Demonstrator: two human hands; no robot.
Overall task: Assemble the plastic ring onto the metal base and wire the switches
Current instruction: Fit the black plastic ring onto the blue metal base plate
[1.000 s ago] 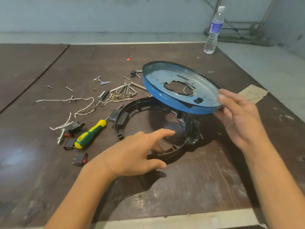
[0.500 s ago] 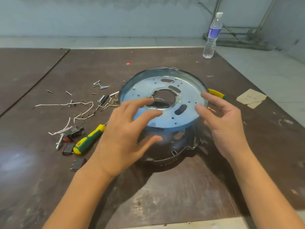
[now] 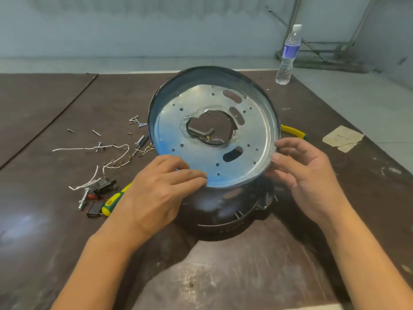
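Metal base: held tilted just above plastic ring, unseated.
Left hand: near rim gripped.
Right hand: right rim pinched.
Change: lately level, now tipped; seating judged pending.

A dark brown, scuffed wooden tabletop is spread across most of the view and is divided by a straight seam at the left. Beyond it, a pale grey concrete floor is met by a plain blue-grey wall. A grey metal frame is set against the wall at the right. Soft glare is cast on the tabletop's left side.
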